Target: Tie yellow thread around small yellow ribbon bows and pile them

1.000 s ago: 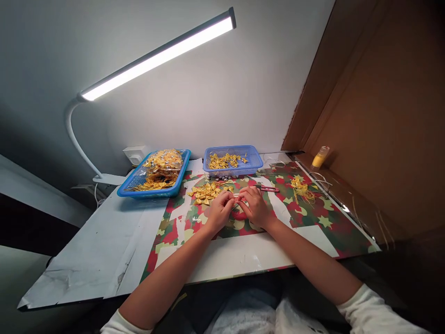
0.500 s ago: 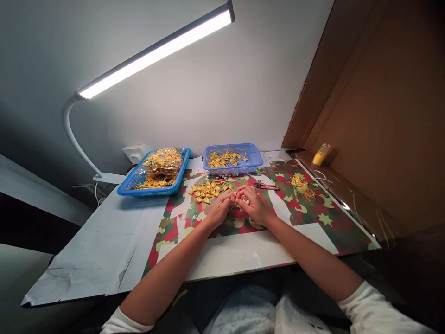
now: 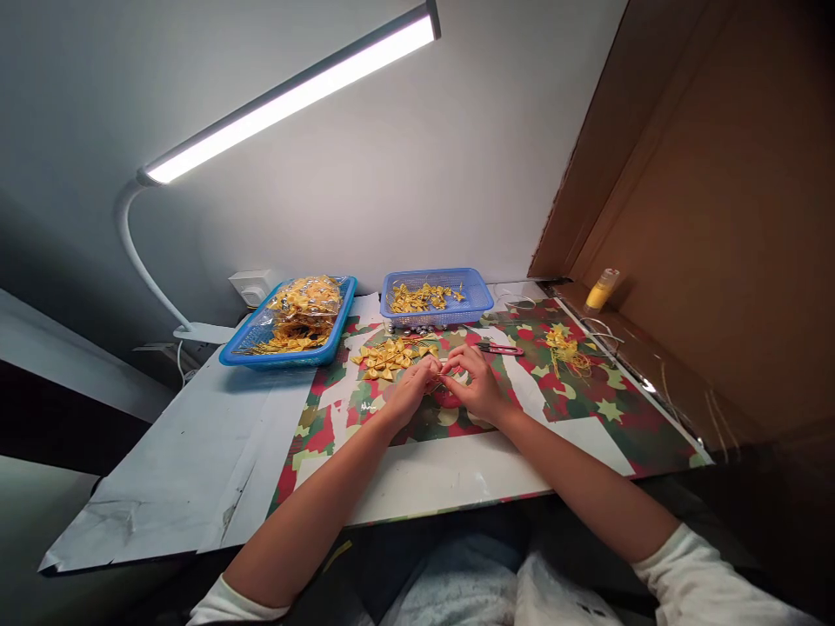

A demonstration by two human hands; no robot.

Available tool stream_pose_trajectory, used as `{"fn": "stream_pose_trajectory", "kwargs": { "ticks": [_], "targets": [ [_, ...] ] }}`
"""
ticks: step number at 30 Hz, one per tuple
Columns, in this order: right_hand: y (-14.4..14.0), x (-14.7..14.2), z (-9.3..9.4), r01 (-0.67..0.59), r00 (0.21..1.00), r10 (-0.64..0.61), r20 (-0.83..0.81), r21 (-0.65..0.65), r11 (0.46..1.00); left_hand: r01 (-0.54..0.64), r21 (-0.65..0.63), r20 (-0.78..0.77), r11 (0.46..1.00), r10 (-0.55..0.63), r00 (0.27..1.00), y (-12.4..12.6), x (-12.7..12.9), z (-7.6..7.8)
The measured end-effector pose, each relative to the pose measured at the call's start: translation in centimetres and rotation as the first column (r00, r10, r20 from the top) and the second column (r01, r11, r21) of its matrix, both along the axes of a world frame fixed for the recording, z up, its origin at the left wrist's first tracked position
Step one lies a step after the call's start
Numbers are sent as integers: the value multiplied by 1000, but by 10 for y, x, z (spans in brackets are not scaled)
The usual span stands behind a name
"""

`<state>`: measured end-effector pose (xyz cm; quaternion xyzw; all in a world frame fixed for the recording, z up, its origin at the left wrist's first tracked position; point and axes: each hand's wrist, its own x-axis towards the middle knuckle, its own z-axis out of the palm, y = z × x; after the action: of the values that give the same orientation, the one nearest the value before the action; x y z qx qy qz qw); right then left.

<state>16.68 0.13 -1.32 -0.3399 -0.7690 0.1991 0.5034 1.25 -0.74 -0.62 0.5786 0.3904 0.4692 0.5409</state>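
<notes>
Lilac basket (image 3: 479,306): yellow bows (image 3: 423,298). Tray (image 3: 287,357): bagged bows (image 3: 306,298), seemingly.

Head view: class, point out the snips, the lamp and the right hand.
Snips (image 3: 501,349), head view: on the handle.
Lamp (image 3: 293,103), head view: on the lit strip.
Right hand (image 3: 477,385), head view: on its back.

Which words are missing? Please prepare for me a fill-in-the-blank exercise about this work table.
1. The lamp is switched ____.
2. The scissors lie to the ____ of the yellow bows nearest the left hand.
3. Of the two baskets, the ____ one holds a plastic bag.

Missing words: on; right; left.
</notes>
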Motion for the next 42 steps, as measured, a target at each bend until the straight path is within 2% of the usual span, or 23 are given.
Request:
{"fn": "stream_pose_trajectory", "kwargs": {
  "ticks": [8,15,23,27,33,35,38,42],
  "targets": [
    [0,1,1,2,1000,-3,12,65,998,-38,102,-114,994,50,992,-4,-1,8],
    [1,4,2,-3,999,1,49,43,999,-12,-5,-60,1000,11,998,-2,-2,3],
    [2,9,5,23,999,-23,22,15,1000,-44,-115,53,992,51,997,2,-2,-1],
    [4,9,2,-11,999,12,48,-21,1000,-74,-124,80,990,84,993,3,-2,2],
    [6,12,1,-136,975,153,160,-115,984,-92,-101,69,991,99,993,3,-2,1],
    [8,15,4,-137,978,157,134,-148,979,-91,-82,49,992,95,994,4,-2,-1],
    [10,16,8,-113,993,114,-3,-193,975,-90,-45,11,995,90,996,4,-2,-3],
    [11,9,5,-140,987,115,-108,-269,953,-91,3,-37,996,91,995,4,-2,-5]
  ]
}}
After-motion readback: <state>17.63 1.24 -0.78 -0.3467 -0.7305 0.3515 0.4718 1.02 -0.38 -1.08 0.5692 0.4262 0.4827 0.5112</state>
